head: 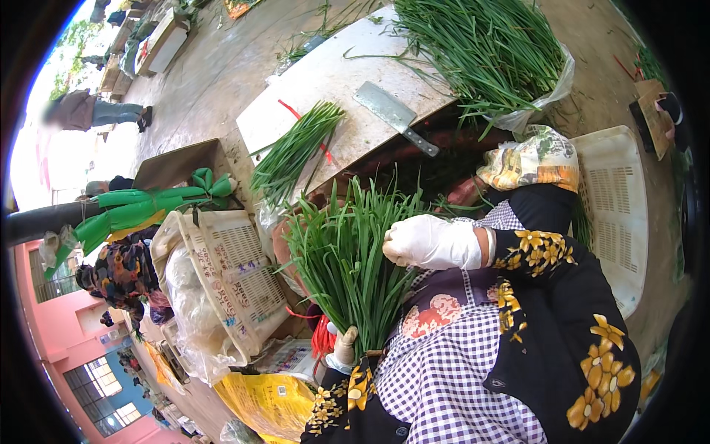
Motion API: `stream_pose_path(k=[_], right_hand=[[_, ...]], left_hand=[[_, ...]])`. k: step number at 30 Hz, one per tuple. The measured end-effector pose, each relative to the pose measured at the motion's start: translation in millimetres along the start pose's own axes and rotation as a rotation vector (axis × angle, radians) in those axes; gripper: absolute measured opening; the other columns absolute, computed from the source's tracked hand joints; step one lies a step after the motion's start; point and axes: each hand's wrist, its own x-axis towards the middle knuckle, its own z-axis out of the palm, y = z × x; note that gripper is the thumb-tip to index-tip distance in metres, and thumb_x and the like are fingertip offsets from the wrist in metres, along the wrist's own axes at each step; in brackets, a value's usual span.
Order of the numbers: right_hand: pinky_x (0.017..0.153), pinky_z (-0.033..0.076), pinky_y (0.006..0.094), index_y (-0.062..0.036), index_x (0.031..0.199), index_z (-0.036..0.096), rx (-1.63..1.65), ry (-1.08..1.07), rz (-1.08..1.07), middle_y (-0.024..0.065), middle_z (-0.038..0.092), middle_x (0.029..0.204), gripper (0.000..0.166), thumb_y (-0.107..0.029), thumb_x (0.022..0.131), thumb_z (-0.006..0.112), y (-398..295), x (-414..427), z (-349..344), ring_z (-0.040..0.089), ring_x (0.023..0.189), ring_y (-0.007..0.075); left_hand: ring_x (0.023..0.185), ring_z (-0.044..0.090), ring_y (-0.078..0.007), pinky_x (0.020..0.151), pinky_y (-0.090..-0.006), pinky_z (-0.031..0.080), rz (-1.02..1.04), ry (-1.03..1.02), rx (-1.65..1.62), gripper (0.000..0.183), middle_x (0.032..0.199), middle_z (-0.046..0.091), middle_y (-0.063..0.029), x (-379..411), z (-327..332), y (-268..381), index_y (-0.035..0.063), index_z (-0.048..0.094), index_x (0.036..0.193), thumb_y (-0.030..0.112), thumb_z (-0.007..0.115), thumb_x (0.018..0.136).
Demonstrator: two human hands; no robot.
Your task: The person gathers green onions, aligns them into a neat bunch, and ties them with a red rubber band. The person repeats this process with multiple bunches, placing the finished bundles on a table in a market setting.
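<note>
My left hand (345,347), in a pale glove, grips a thick bunch of green garlic chives (355,261) near the base, leaves fanning upward. Beside the leaves is my right hand (427,242), in a white glove with the fingers curled; whether strands are held inside is hidden. Past the bunch, a smaller bundle of chives (297,150) lies across a red tie (289,108) on a white board (310,77). A cleaver (388,105) rests on that board, its handle over the near edge. Red strings (323,339) hang next to my left hand.
A large heap of chives (482,50) lies on plastic at the board's far right. White plastic crates stand left (238,277) and right (615,211). A yellow sack (266,405) is at lower left. Another person (125,272) is beyond the left crate; one more (100,111) stands farther off.
</note>
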Motion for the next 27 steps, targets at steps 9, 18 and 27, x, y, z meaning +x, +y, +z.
stream_pose_path(k=[9,18,27], right_hand=[[0.062,0.052,0.0366,-0.0075,0.078,0.055,-0.151,0.374,-0.032,0.0077,0.057,0.072,0.006,-0.011,0.077,0.060,-3,-10,-1,0.062,0.070,0.0278],[0.065,0.049,0.0375,-0.0104,0.082,0.061,-0.400,0.492,0.205,0.0067,0.059,0.081,0.013,-0.020,0.076,0.068,5,-33,-68,0.061,0.074,0.0257],[0.105,0.035,0.0437,-0.0052,0.121,0.058,-0.285,-0.003,-0.256,0.0082,0.061,0.116,0.065,-0.044,0.072,0.074,-41,0,14,0.047,0.126,0.0266]], left_hand=[[0.120,0.053,-0.0246,0.102,-0.0396,0.044,0.034,0.020,-0.033,0.090,0.136,0.052,-0.0095,0,5,0,0.0040,0.035,0.145,0.047,0.077,0.078],[0.123,0.053,-0.0255,0.104,-0.0411,0.044,-0.013,0.005,-0.117,0.084,0.137,0.052,-0.0094,1,-7,-10,0.0047,0.038,0.144,0.046,0.075,0.080],[0.123,0.053,-0.0246,0.105,-0.0403,0.044,-0.025,0.036,-0.176,0.079,0.136,0.054,-0.0088,-6,15,8,0.0052,0.042,0.141,0.045,0.074,0.081]])
